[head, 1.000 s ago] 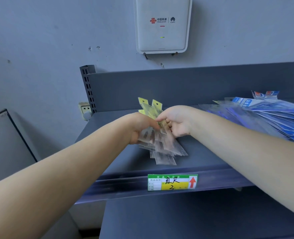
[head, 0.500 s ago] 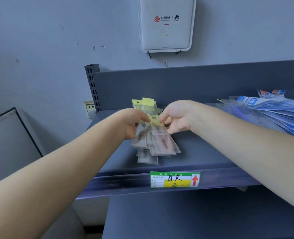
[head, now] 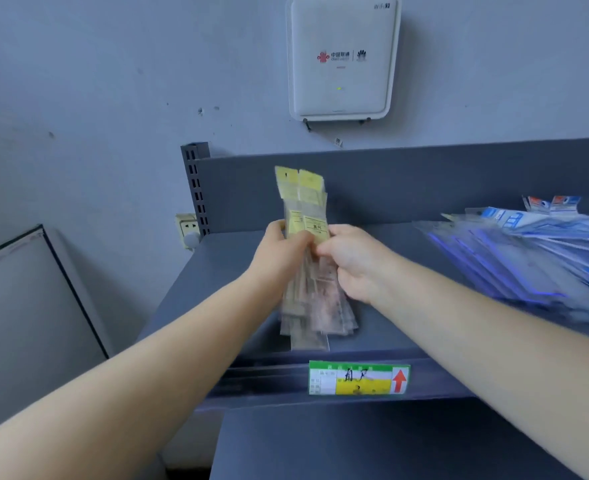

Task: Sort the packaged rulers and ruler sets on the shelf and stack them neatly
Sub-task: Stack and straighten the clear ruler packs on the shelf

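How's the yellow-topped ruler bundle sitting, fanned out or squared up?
Mostly squared: the yellow-topped ruler bundle, gripped by left hand and right hand, has aligned tops; bottom ends uneven.

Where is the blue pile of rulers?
The blue pile lies on the right side of the shelf, to the right of the right hand and the yellow packs it holds.

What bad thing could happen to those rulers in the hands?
Both the left hand and the right hand grip the yellow-topped ruler packs only near the middle. The bottom ends fan out unevenly, so a pack might slip free. The blue ruler sets lie in a loose, sloping pile and could slide.
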The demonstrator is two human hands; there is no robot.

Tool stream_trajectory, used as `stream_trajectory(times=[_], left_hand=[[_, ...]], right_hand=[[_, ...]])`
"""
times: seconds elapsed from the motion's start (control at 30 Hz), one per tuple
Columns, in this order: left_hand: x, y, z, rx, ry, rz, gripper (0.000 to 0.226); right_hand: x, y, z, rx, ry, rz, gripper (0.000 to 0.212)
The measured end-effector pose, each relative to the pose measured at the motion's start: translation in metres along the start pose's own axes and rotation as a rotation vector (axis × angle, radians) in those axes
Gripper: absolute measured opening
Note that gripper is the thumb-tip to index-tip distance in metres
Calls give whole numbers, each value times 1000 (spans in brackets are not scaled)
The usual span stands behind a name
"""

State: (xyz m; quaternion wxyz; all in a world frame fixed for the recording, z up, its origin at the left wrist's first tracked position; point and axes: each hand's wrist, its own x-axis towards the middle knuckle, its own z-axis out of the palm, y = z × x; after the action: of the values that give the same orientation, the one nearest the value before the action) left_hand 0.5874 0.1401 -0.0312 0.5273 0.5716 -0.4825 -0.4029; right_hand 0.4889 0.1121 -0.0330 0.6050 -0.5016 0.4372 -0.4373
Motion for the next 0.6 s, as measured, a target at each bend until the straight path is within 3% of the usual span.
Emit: stream_trajectory(times=[0.13,0.23,0.3,0.43,0.6], left_hand=[[2,18,0,-11,34,406,44],[8,36,-2,19,9,585,51],[9,41,-3,-9,-41,613,50],[-1,23,2,-96,-158,533,44],[-3,13,5,-185,-149,489,38]], right_hand=[[-9,-15,3,-3,-1,-401,46],[-12,-32,4,-74,6,-631,46],[-16,-33,3,-114,6,-692,46],[-26,-8,1,-218,-70,-609,57],[-25,-7,0,-198,-107,-580,60]])
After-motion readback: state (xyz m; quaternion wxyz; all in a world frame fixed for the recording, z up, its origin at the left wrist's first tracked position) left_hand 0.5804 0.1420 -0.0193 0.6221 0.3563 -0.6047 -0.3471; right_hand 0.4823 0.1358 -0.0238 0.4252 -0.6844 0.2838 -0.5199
